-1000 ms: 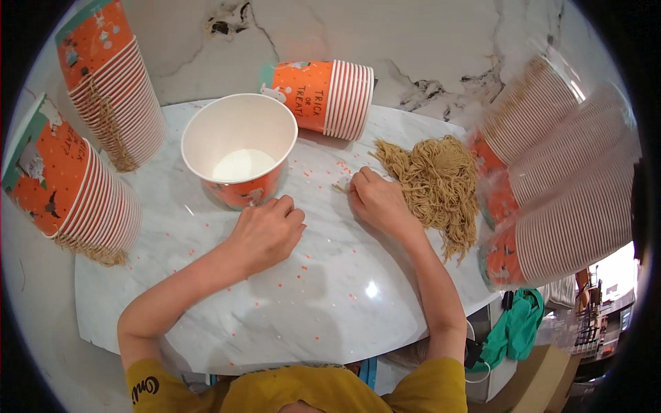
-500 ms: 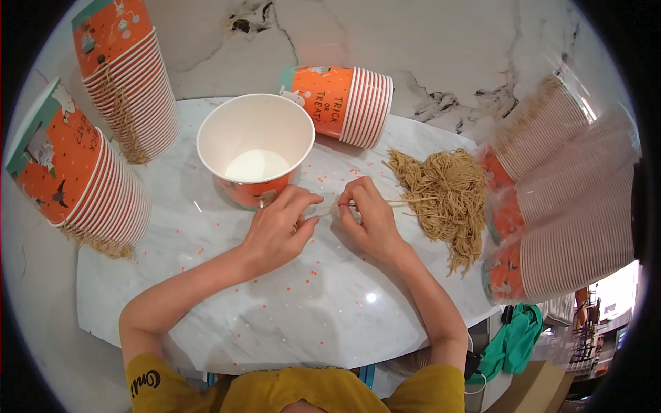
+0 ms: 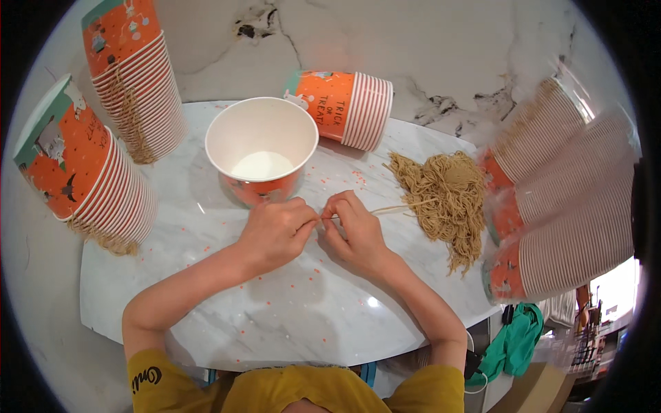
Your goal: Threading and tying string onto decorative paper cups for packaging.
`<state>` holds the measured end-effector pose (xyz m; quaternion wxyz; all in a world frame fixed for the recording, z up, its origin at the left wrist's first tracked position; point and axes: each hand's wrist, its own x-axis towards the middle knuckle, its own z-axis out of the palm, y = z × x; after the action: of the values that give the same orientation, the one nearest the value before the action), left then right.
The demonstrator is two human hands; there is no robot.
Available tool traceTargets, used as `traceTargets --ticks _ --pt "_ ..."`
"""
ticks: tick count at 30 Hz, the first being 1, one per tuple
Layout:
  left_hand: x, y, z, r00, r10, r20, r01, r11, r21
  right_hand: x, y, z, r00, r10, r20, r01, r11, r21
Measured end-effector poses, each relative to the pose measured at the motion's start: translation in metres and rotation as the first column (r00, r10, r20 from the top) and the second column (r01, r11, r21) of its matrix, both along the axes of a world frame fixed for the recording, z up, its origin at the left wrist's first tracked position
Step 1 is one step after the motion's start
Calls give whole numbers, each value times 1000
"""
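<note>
My left hand (image 3: 277, 230) and my right hand (image 3: 355, 230) meet fingertip to fingertip in front of an open paper bucket (image 3: 261, 141). A length of tan string (image 3: 398, 208) is pinched in the right fingers and runs right to a tangled pile of string (image 3: 441, 199). The left thumb and finger are closed on what looks like its thin end; the tip itself is too small to make out. White inside and orange outside, the bucket stands upright, its front lower wall partly behind my left hand.
Two stacks of orange paper buckets, one near (image 3: 89, 172) and one farther back (image 3: 138, 82), stand at the left with string hanging on them. A shorter stack (image 3: 341, 109) lies by the wall. Plastic-wrapped stacks (image 3: 571, 227) lie at the right. Orange bits dot the marbled table (image 3: 275, 330).
My left fingers have closed into a pinch, and my right hand has come left to meet them, drawing the string along. The view has shifted slightly.
</note>
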<state>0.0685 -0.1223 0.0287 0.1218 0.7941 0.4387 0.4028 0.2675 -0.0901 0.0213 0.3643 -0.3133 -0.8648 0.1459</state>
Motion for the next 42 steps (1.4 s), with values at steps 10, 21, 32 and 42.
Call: traceTargets --ticks 10,21,32,42 --pt "-50 -52 127 918 84 388 -222 919 325 27 31 -17 958 -201 203 165 970 178" --pt "-96 -114 172 648 -250 720 72 961 268 -11 -19 37 643 -15 766 120 989 -82" --pt "-74 -102 160 987 -21 159 -50 902 429 -15 -52 58 801 -189 568 77 973 215" --pt "-61 -33 107 980 -47 -194 105 947 302 -57 -58 80 678 -133 -722 -594 479 -646"
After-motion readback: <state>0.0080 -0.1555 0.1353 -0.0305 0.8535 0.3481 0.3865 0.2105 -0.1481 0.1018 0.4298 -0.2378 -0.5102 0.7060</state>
